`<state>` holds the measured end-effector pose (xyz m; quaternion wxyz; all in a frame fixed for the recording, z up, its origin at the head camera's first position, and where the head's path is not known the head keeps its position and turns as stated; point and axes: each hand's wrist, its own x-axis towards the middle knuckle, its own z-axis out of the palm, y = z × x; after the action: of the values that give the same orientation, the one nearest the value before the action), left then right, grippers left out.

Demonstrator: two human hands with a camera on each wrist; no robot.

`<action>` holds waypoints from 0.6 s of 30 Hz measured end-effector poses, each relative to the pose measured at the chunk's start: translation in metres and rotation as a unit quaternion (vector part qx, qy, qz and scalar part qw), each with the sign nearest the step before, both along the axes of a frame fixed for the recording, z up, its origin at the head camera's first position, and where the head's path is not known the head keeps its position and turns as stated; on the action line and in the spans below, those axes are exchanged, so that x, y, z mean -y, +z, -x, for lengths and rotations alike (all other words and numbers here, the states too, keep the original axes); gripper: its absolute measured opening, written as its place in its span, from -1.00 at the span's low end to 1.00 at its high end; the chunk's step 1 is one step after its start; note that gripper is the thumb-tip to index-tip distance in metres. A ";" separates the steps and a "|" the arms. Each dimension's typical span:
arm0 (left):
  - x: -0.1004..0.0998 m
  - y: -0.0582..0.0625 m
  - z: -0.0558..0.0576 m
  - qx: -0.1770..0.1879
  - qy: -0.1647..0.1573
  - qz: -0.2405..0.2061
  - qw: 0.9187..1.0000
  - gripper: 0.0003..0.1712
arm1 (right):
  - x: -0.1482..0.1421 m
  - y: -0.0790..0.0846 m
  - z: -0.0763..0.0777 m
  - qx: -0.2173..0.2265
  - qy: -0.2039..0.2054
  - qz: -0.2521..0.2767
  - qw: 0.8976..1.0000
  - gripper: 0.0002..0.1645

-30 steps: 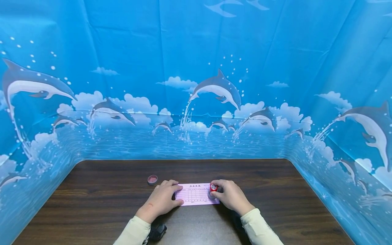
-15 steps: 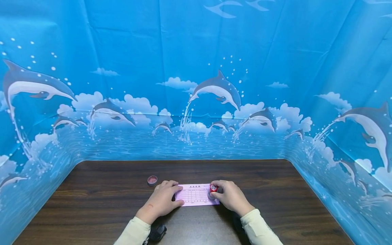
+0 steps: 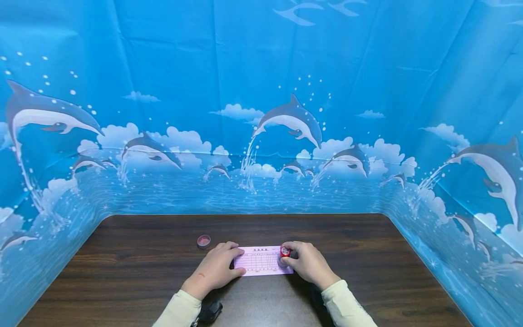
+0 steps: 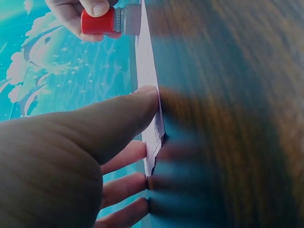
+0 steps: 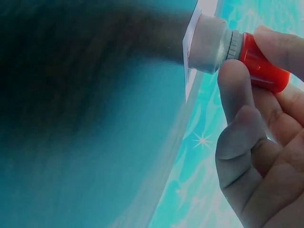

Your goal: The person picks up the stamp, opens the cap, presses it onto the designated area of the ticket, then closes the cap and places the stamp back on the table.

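Observation:
A pink printed form (image 3: 258,262) with a ruled grid lies flat on the table. At its right end stands a stamp (image 3: 285,251) with a red handle and a grey, translucent base (image 5: 207,45). My right hand (image 3: 309,264) grips the stamp's red handle between thumb and fingers, and the base meets the paper. My left hand (image 3: 217,269) rests at the form's left end with the fingers spread; its thumb (image 4: 128,114) presses near the paper's front edge. The stamp's underside is hidden.
A small round dark-rimmed lid (image 3: 203,241) with a reddish inside lies behind my left hand. The dark wooden table (image 3: 367,254) is bordered by a blue dolphin-print curtain (image 3: 261,68) at the back and both sides. A black device (image 3: 210,311) is at my left wrist.

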<state>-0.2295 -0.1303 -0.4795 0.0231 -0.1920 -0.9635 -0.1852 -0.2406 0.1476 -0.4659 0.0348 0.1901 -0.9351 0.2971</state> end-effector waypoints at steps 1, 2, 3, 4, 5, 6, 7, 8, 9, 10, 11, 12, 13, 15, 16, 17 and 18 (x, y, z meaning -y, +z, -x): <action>0.000 0.000 0.000 0.000 0.000 0.000 1.000 -0.39 | 0.000 0.000 0.000 0.000 0.001 0.001 1.000 -0.70; 0.000 0.000 0.000 0.000 0.000 0.000 1.000 -0.39 | -0.001 0.000 0.000 0.001 0.002 0.001 1.000 -0.71; 0.000 -0.001 0.000 -0.001 0.000 0.001 1.000 -0.39 | -0.001 -0.001 0.000 0.000 0.003 0.002 1.000 -0.71; 0.000 -0.001 0.000 -0.001 0.000 0.001 1.000 -0.39 | -0.001 -0.001 0.000 0.001 0.002 0.001 1.000 -0.70; 0.000 -0.001 0.000 0.000 0.000 0.001 1.000 -0.38 | -0.001 -0.001 0.000 0.002 0.002 0.002 1.000 -0.70; 0.000 -0.001 0.000 0.001 0.001 0.001 1.000 -0.38 | -0.001 -0.001 0.000 0.002 0.002 0.002 1.000 -0.70; 0.000 -0.001 0.000 0.003 0.002 0.001 1.000 -0.37 | -0.001 -0.002 0.000 0.001 0.002 0.002 1.000 -0.69; 0.000 -0.001 0.000 0.005 0.003 0.000 1.000 -0.37 | -0.001 -0.002 0.000 0.002 0.002 0.002 1.000 -0.69; 0.000 -0.001 0.000 0.007 0.004 -0.001 1.000 -0.36 | -0.001 -0.002 0.000 0.002 0.002 0.003 1.000 -0.69; 0.000 -0.002 -0.001 0.010 0.005 -0.001 1.000 -0.35 | -0.001 -0.003 0.000 0.002 0.002 0.003 1.000 -0.68; 0.000 -0.002 -0.001 0.013 0.005 -0.001 1.000 -0.35 | -0.001 -0.003 0.000 0.002 0.003 0.004 1.000 -0.68; 0.000 -0.002 -0.001 0.015 0.005 -0.003 1.000 -0.35 | -0.001 -0.003 0.000 0.001 0.003 0.004 1.000 -0.68; 0.001 -0.002 -0.001 0.015 0.004 -0.005 1.000 -0.35 | -0.001 -0.003 0.000 0.000 0.003 0.004 1.000 -0.68; 0.001 -0.002 -0.001 0.017 0.003 -0.010 1.000 -0.36 | -0.002 -0.003 0.001 0.001 0.004 0.005 1.000 -0.68; 0.001 -0.002 -0.001 0.018 0.002 -0.013 1.000 -0.37 | -0.002 -0.003 0.001 0.001 0.004 0.005 1.000 -0.68; 0.002 -0.002 -0.001 0.018 0.001 -0.018 1.000 -0.37 | -0.002 -0.002 0.001 0.000 0.005 0.005 1.000 -0.68; 0.002 -0.001 -0.002 0.019 0.001 -0.024 1.000 -0.37 | -0.002 -0.002 0.001 0.000 0.005 0.006 1.000 -0.69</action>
<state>-0.2277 -0.1322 -0.4807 0.0096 -0.1870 -0.9592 -0.2118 -0.2416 0.1493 -0.4681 0.0342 0.1950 -0.9323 0.3028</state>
